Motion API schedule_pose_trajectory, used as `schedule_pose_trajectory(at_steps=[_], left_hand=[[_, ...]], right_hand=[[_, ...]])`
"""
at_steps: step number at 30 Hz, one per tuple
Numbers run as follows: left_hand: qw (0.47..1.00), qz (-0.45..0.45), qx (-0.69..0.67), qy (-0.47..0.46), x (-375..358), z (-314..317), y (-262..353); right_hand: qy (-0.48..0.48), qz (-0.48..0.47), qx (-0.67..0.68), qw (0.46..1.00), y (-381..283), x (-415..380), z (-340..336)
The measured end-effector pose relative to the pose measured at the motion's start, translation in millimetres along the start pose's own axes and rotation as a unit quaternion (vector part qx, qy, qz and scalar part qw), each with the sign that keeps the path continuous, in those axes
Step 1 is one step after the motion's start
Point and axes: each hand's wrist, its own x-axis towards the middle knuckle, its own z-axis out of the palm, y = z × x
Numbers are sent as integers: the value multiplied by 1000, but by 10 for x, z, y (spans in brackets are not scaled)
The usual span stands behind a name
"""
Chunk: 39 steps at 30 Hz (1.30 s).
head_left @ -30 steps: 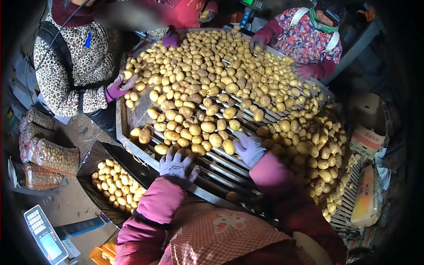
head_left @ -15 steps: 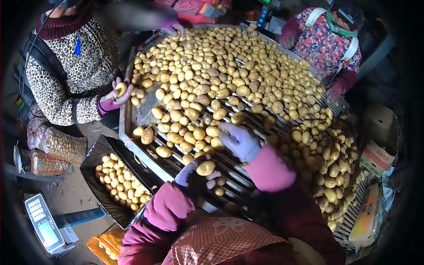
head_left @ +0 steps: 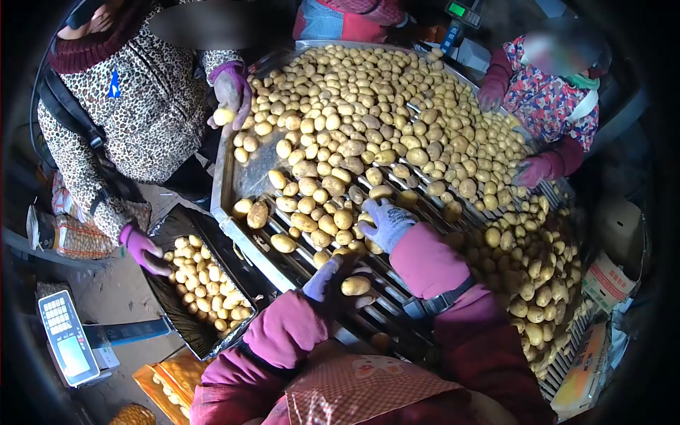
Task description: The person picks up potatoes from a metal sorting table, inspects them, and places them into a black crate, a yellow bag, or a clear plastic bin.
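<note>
My left hand [head_left: 327, 282], in a pale purple glove with dark parts, holds a potato [head_left: 355, 285] above the metal bars near the table's front edge. My right hand [head_left: 388, 225], in a similar glove, is palm down at the near side of the loose potatoes [head_left: 327, 224]. Its fingers are apart and point left, close to a few potatoes; no potato shows inside it. The sorting table [head_left: 244, 248] has a metal rim and a slatted surface, with potatoes heaped over its far part.
A co-worker [head_left: 134, 92] at the left has one hand holding a potato, the other at a black-lined box [head_left: 205, 347] of potatoes. Another co-worker [head_left: 549, 99] stands far right. A scale [head_left: 69, 340] is lower left, cartons [head_left: 609, 280] right, an orange bag [head_left: 159, 382] below.
My right hand has turned and closed in slightly over the potatoes. My left hand still holds its potato. The left co-worker's hands have moved, one down to the box. The whole view has shifted.
</note>
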Motion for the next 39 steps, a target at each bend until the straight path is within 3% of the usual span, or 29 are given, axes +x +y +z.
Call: schedule_pose_trajectory(at_steps=[2, 4, 5, 6, 8, 9, 10, 11, 12, 14, 16, 17, 18, 20, 21, 22, 24, 26, 27, 28, 30, 31, 32, 34, 35, 36, 37, 38, 39], left_hand=[[1000, -7, 4, 0, 22, -19, 13], [998, -10, 51, 18, 6, 53, 36], [999, -7, 50, 18, -25, 110, 34], [997, 11, 52, 48, -55, 178, 28], [996, 41, 18, 82, -37, 182, 18], [1000, 10, -22, -6, 13, 23, 31], [994, -23, -64, -91, 126, -161, 53], [996, 29, -20, -87, 113, -286, -40], [1000, 7, 20, -7, -15, 8, 39], [998, -23, 50, 7, -45, 19, 71], [999, -26, 32, -3, -28, -66, 44], [999, -18, 41, -8, -12, -81, 42], [999, -10, 50, -15, 10, -86, 49], [998, -6, 48, -31, 30, -70, 67], [998, 2, 44, -46, 29, -42, 77], [997, 11, 41, -62, 39, 1, 104], [999, 49, 6, -17, -30, 183, 102], [996, 49, 79, -19, -28, 141, 87], [979, 48, 184, -67, 24, 130, 129], [996, -25, 17, -84, 6, 0, 151], [926, 72, 348, -126, 4, -210, 118], [923, 102, 363, -71, -35, -34, 80], [882, 113, 447, -99, -54, -50, 134], [984, 12, 153, -92, -42, -124, 119], [980, -14, 199, 11, -108, 193, 184], [979, -14, 201, 13, -155, 343, 221], [986, -21, 160, 47, -176, 448, 242], [990, -28, 116, 78, -143, 457, 226], [982, -1, 181, 52, -141, 407, 196]], right_hand=[[28, 12, -26, 999, -21, 13, 13], [5, -15, 187, 982, 149, 78, 41], [187, -114, 323, 921, 84, 103, 99], [110, -7, 450, 886, 158, 1, 60], [83, -151, 471, 865, 108, -185, -3], [-113, 30, 479, 870, -207, -438, -461], [51, -122, 112, 985, -314, -505, -802], [101, -99, 252, 957, -21, -239, -501], [150, -78, 386, 907, 276, 37, -209], [196, -30, 305, 931, 318, 149, -315], [132, -90, 73, 984, 493, 366, -89], [181, -87, -50, 978, 394, 371, 17], [186, -64, -48, 979, 341, 455, 74], [89, 69, -53, 992, 263, 501, 2], [92, 72, -51, 992, 335, 469, 34], [92, 48, 113, 988, 446, 430, 87], [95, -51, 387, 916, 398, 231, 12], [-17, -157, 474, 866, 193, -66, -143], [-15, -155, 475, 866, 215, -44, -156], [29, -149, 456, 877, 243, 36, -192], [183, -117, 377, 900, 379, 383, -262], [198, -28, 262, 944, 458, 592, -366], [283, -42, 78, 955, 621, 841, -276], [255, -4, 7, 967, 666, 1040, -183], [226, -9, 2, 974, 667, 1070, -129], [197, -12, -4, 980, 684, 1083, -56], [222, -99, 19, 970, 829, 1130, 39], [136, -78, 144, 977, 780, 1024, -122], [127, -132, 245, 952, 868, 993, -140]])
